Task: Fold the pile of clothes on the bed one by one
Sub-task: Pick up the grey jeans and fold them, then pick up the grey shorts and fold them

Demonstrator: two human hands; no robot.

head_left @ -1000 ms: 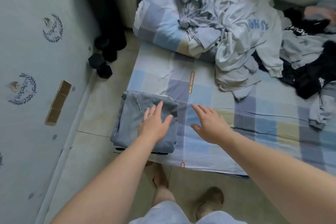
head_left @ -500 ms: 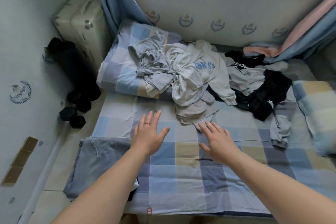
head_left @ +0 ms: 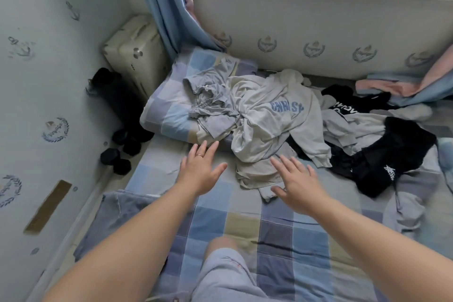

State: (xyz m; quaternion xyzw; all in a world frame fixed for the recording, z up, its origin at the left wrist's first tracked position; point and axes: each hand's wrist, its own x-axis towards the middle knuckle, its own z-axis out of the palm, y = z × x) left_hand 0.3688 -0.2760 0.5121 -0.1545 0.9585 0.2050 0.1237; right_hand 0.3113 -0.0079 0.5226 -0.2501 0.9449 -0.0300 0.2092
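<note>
My left hand (head_left: 199, 170) and right hand (head_left: 297, 185) hovered, fingers spread, holding nothing, near the cream sweatshirt (head_left: 267, 125) heaped mid-way across the bed (head_left: 245, 240). It lay tangled with grey shorts (head_left: 210, 95); I reckoned a careless tug would drag those along and scatter the heap.

Bare checked sheet (head_left: 306, 240) lies open at six o'clock; clothes pile (head_left: 277, 117) blocks twelve, folded garment (head_left: 117, 211) at eight.
</note>
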